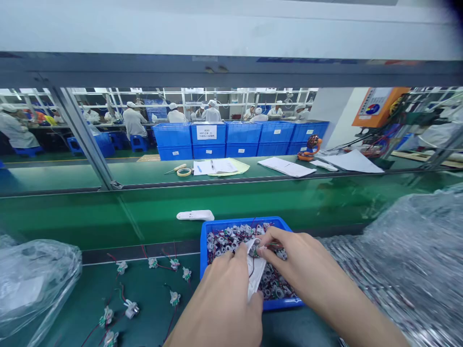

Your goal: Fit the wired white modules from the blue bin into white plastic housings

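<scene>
Over a blue bin (203,250) I hold a long white plastic casing (255,277). My left hand (227,294) is wrapped round the casing from the left, thumb on its lower part. At the casing's upper end, my right hand (289,248) pinches a small wired part; the fingers hide most of it, and a dark wire hangs down over the casing. The bin is filled with many small round white parts (231,236) with red and dark wires. Several similar wired parts (174,298) with green boards lie on the mat to the left.
A white casing piece (195,215) rests on the green conveyor. Clear plastic bags lie at the left (39,284) and right (415,231), the right one over rows of slim parts. Papers (285,166) and a tape roll (184,172) lie on the ledge. Co-workers sit beyond stacked blue crates (208,135).
</scene>
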{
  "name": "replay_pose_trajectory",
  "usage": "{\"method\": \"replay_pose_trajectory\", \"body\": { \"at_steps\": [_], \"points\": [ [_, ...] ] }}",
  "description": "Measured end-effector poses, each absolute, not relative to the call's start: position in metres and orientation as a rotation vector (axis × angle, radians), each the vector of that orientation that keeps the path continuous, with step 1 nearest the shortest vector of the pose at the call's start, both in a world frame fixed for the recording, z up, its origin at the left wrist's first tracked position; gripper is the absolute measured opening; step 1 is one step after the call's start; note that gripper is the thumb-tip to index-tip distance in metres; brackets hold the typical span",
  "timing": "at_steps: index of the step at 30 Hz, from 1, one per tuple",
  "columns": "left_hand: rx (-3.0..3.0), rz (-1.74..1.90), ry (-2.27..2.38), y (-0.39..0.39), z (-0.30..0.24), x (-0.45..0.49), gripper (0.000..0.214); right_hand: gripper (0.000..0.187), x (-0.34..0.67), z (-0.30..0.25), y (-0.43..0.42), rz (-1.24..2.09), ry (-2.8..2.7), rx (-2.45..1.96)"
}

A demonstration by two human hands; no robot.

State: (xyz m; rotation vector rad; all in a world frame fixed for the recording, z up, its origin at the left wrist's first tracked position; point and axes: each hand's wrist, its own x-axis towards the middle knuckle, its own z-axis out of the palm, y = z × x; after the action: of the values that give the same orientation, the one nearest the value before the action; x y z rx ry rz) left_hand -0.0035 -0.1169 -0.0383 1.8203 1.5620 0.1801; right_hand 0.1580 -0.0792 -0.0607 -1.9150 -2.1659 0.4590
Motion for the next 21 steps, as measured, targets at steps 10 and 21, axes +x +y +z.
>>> {"method": "replay_pose_trajectory", "body": {
  "at_steps": [10, 21],
  "points": [
    [1.789, 0.146, 1.572, -0.114, -0.033, -0.003, 0.068, 0.015, 0.148, -0.061, -0.080, 0.499, -2.101, -1.962],
    [1.842, 0.124, 1.537, -0.112, -0.040, -0.004, 0.061, 0.016, 0.150, -0.065, -0.078, 0.427, -2.177, -2.040]
  ]
}}
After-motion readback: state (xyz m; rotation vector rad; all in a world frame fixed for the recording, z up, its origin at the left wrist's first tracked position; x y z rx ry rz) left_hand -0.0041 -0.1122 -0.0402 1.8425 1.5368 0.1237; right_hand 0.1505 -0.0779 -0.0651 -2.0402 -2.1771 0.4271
